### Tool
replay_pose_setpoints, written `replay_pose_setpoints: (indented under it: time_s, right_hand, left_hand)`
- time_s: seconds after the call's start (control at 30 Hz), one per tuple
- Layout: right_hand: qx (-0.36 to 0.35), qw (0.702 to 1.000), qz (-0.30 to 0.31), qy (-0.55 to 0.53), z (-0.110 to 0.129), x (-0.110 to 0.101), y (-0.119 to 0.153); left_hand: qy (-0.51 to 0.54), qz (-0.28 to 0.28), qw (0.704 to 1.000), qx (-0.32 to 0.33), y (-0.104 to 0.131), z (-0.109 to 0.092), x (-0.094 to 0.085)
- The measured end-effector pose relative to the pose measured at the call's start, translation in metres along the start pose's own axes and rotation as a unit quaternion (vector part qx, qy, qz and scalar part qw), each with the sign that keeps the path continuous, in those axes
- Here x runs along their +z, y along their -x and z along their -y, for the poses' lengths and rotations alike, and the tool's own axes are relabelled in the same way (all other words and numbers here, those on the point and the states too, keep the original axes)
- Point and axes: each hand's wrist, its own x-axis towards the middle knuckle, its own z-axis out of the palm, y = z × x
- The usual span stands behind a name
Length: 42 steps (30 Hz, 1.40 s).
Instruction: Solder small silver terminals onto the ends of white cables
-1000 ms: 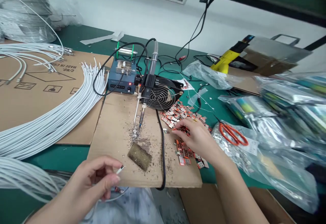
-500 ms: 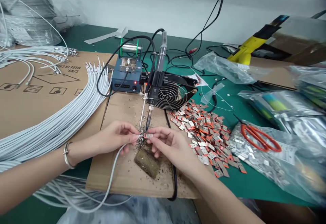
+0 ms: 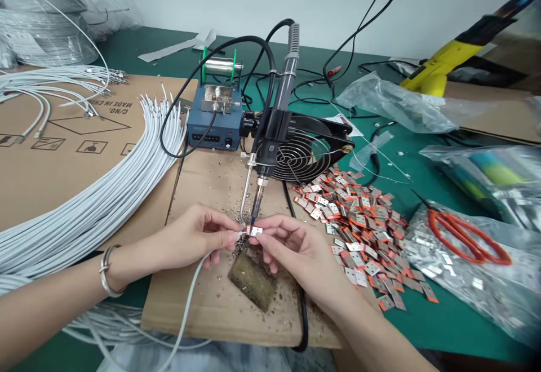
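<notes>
Pinched in my left hand (image 3: 196, 239) is the end of a white cable (image 3: 189, 299), which hangs down toward my lap. My right hand (image 3: 296, 251) grips a small metal USB connector (image 3: 257, 230) with orange on it between thumb and fingertips. The cable end meets the connector right under the tip of a soldering iron (image 3: 258, 191) fixed upright in a stand. Beside the iron, a thin metal solder guide tube (image 3: 245, 191) points at the same spot. Below the hands lies a dirty brown sponge (image 3: 252, 280) on cardboard. Whether wire and connector are joined is too small to tell.
A blue solder feeder (image 3: 211, 127) carries a solder spool (image 3: 220, 66). Behind the iron is a black fan (image 3: 304, 155). A pile of connectors (image 3: 363, 231) lies right, near orange-handled scissors (image 3: 460, 237) on a plastic bag. Bundled white cables (image 3: 127, 191) spread across cardboard at left.
The head view has shifted and come slightly closer, so the scene sits farther right. Both hands stay at the iron tip with the same pieces. The feeder's red light looks dimmer.
</notes>
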Motion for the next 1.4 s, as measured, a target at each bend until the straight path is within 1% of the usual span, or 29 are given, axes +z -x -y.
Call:
replay_pose_setpoints:
  time_s: [0.2, 0.47, 0.57, 0.77, 0.87, 1.03, 1.2, 1.4]
  right_hand:
    - [0.002, 1.0, -0.003, 0.009, 0.0014, 0.0006, 0.0004]
    - [0.0, 1.0, -0.009, 0.008, 0.0027, 0.0012, 0.0002]
    - [-0.003, 1.0, -0.009, 0.013, 0.0028, 0.0017, -0.0001]
    - [-0.002, 1.0, -0.016, 0.023, 0.0048, 0.0021, 0.0015]
    - [0.0, 1.0, -0.017, 0.017, 0.0054, 0.002, 0.0022]
    - [-0.024, 1.0, -0.016, 0.004, 0.0052, 0.0009, 0.003]
    - [-0.045, 0.999, -0.015, 0.007, 0.0044, 0.0007, 0.003]
    - [-0.048, 0.999, -0.005, -0.009, 0.0048, 0.0014, 0.0026]
  left_hand:
    - [-0.004, 0.0, 1.0, -0.011, 0.0009, -0.0024, 0.0009]
    - [0.001, 0.012, 1.0, 0.0, 0.0001, -0.0022, 0.0008]
    - [0.005, 0.007, 1.0, 0.006, -0.0006, -0.0011, 0.0008]
    - [0.013, 0.001, 1.0, -0.009, -0.0003, -0.0012, 0.0018]
    - [0.015, -0.001, 1.0, -0.006, 0.0011, -0.0019, 0.002]
    - [0.019, -0.001, 1.0, -0.002, 0.0035, -0.004, 0.0033]
    - [0.031, -0.003, 0.999, -0.011, 0.0028, -0.005, 0.004]
    - [0.028, -0.01, 0.999, -0.018, 0.0019, -0.0036, 0.0027]
